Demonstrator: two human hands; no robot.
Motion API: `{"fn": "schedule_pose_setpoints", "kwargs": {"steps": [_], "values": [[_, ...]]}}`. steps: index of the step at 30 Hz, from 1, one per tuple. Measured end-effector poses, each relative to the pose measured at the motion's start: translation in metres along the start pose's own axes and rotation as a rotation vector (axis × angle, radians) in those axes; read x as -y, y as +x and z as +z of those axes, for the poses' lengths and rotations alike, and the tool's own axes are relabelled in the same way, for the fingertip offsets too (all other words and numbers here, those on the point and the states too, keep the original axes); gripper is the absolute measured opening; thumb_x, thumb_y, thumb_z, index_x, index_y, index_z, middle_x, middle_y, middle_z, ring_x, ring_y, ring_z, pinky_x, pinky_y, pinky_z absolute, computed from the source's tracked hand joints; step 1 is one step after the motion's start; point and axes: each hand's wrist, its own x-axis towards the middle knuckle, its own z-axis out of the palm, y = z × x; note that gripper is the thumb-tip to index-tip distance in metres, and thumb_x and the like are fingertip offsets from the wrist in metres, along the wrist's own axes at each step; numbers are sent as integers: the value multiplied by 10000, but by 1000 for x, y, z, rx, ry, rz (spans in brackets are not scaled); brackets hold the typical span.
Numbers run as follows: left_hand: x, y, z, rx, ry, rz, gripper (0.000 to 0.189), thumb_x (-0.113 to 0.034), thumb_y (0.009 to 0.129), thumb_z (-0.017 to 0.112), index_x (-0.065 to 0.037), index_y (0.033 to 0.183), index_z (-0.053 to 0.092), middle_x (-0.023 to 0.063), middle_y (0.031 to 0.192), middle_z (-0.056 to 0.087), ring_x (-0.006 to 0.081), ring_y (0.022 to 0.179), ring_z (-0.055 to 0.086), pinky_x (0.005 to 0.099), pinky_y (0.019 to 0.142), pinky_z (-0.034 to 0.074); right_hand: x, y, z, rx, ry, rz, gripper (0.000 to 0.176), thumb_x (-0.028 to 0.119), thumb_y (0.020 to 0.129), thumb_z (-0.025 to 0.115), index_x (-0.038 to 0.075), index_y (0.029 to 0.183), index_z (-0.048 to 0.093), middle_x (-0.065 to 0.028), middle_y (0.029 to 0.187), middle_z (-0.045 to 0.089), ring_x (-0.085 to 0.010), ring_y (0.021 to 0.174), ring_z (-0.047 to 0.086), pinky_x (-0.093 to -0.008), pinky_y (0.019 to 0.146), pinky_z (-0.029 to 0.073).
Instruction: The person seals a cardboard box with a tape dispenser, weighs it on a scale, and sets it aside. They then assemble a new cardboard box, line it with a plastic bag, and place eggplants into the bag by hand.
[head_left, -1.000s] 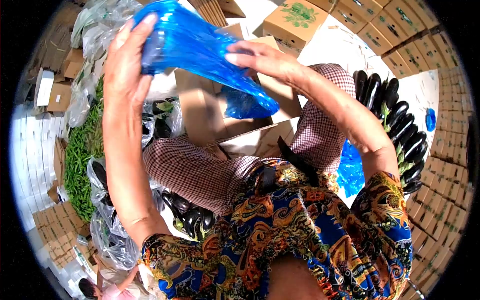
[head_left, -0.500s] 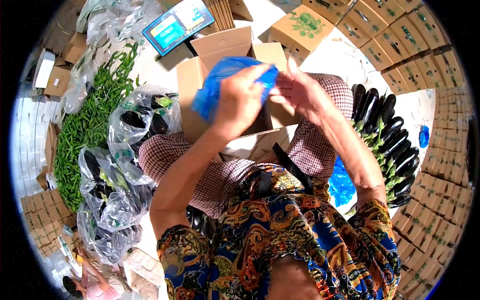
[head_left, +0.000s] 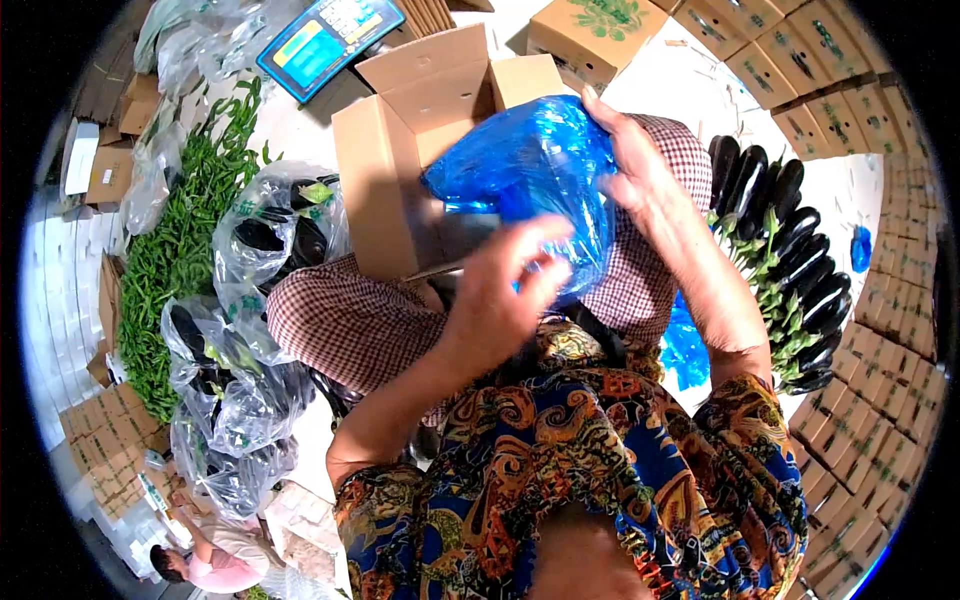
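Note:
A thin blue plastic bag (head_left: 560, 150) hangs puffed out over my lap, in front of the opened cardboard box (head_left: 375, 185). At the bag's upper right edge, my right hand (head_left: 638, 165) grips the film, thumb upward. My left hand (head_left: 505, 290) is at the lower front of the bag with its fingers bent; motion blurs them, and whether they hold the film cannot be made out. The box stands between my knees with its flaps up, its inside partly covered by the bag.
Green chili peppers (head_left: 190, 250) and clear bags of eggplants (head_left: 235, 390) lie to the left. A row of eggplants (head_left: 790, 250) is on the right. A scale display (head_left: 325, 45) and a closed carton (head_left: 590, 35) stand ahead. Another person (head_left: 220, 560) is at lower left.
The blue bag has gone from bunched to spread wide, and it has moved right and toward me. My left hand has dropped lower and nearer my body; my right hand has shifted slightly right.

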Motion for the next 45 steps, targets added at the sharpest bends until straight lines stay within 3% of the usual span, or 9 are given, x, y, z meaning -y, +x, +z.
{"fn": "schedule_pose_setpoints", "kwargs": {"steps": [4, 9, 14, 23, 30, 32, 36, 44, 45], "values": [[14, 40, -7, -328, 10, 100, 477, -61, 781, 680, -39, 1218, 491, 143, 1089, 552, 225, 928, 596, 311, 700, 520, 8, -35, 20, 329, 136, 54, 386, 403, 920, 527, 30, 987, 596, -78, 847, 671, -172, 673, 660, -315, 579, 574], [30, 61, -2, -349, -128, 150, 501, -98, 831, 669, -37, 1267, 431, 165, 1159, 488, 229, 954, 571, 312, 758, 508, -7, -23, 15, 243, -84, -129, 248, 72, 867, 619, -31, 1086, 569, -123, 965, 653, -211, 849, 655, -322, 779, 561], [27, 57, 7, -330, -170, 136, 615, -120, 804, 705, -27, 1307, 363, 179, 1197, 471, 245, 1036, 536, 331, 800, 497, -2, -24, 17, 95, -135, -111, 285, 198, 884, 622, -18, 1064, 573, -109, 943, 654, -196, 824, 651, -319, 744, 557], [44, 79, -4, -504, -405, -1, 109, -80, 853, 602, 6, 920, 605, 12, 794, 597, 65, 716, 525, 215, 655, 445, -12, -21, 24, 217, -165, -157, 290, 61, 818, 669, -13, 1085, 583, -103, 976, 651, -186, 869, 641, -308, 794, 538], [43, 76, -19, -426, -921, -196, 208, -210, 891, 552, -33, 999, 539, 44, 812, 558, 137, 786, 573, 277, 747, 481, -8, -20, 19, 177, -152, -157, 241, 5, 822, 643, -14, 1058, 601, -112, 959, 665, -203, 852, 657, -329, 789, 557], [47, 74, -28, -358, -403, -74, 206, -194, 903, 522, -41, 1042, 520, 57, 878, 571, 169, 819, 581, 325, 768, 496, -11, -16, 18, 145, -186, -156, 274, -40, 830, 595, -16, 1102, 570, -107, 984, 653, -202, 875, 651, -321, 794, 560], [73, 81, -52, -198, -1186, -333, 225, -200, 890, 528, -66, 1067, 561, 66, 933, 605, 197, 873, 605, 347, 772, 526, 1, -9, 18, -82, -142, -180, 219, -10, 886, 472, -24, 1097, 529, -142, 1047, 614, -230, 904, 645, -360, 793, 572], [36, 61, -138, 20, -232, -81, 173, -225, 905, 570, -72, 985, 585, 2, 831, 598, 108, 722, 560, 234, 655, 462, 81, 0, -31, 365, 173, -119, 73, 67, 863, 596, 7, 843, 560, -69, 719, 599, -182, 578, 601, -279, 501, 547], [32, 58, -151, 19, -145, -97, 164, -200, 883, 596, -73, 986, 593, 10, 832, 612, 114, 732, 574, 244, 665, 466, 77, -19, 5, -3, 119, -250, 121, 119, 858, 636, 21, 825, 573, -61, 719, 611, -182, 580, 603, -283, 500, 544]]}}
